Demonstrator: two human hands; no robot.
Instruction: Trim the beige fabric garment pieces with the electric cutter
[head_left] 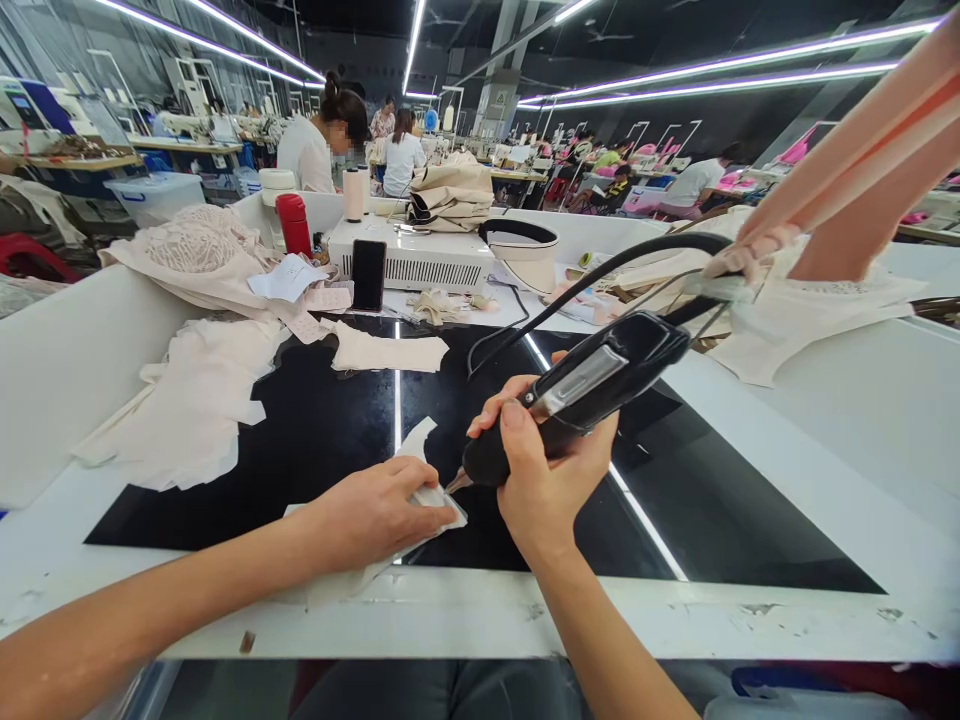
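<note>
Right hand [541,478] wrapped tight around black handheld tool [577,395], fingers closed on its body, thumb on top near the metal plate; tool tilted, pointed tip [457,482] down-left, touching or just above white fabric piece [420,470], cannot tell which. Left hand [379,512] flat, palm down, fingers together, pressing that fabric piece onto the black glossy work surface [315,430]; fingertips just beside the tool tip. Black cable [600,272] runs up from the tool's rear and arcs over the table. White table [810,420] frames the black surface. Left of the hands, pile of pale pink fabric [191,400]; further back another cut piece [386,352] and lace garment heap [199,245]. Behind, a black phone [368,274] leans upright on a white box unit [420,258], red bottle [294,223] beside, thread cone [353,194] near. Far right, pale fabric [795,315] on the table and pink strips [862,140] hanging in from the upper corner. Seated person [315,145] in white at back, more workers beyond.
</note>
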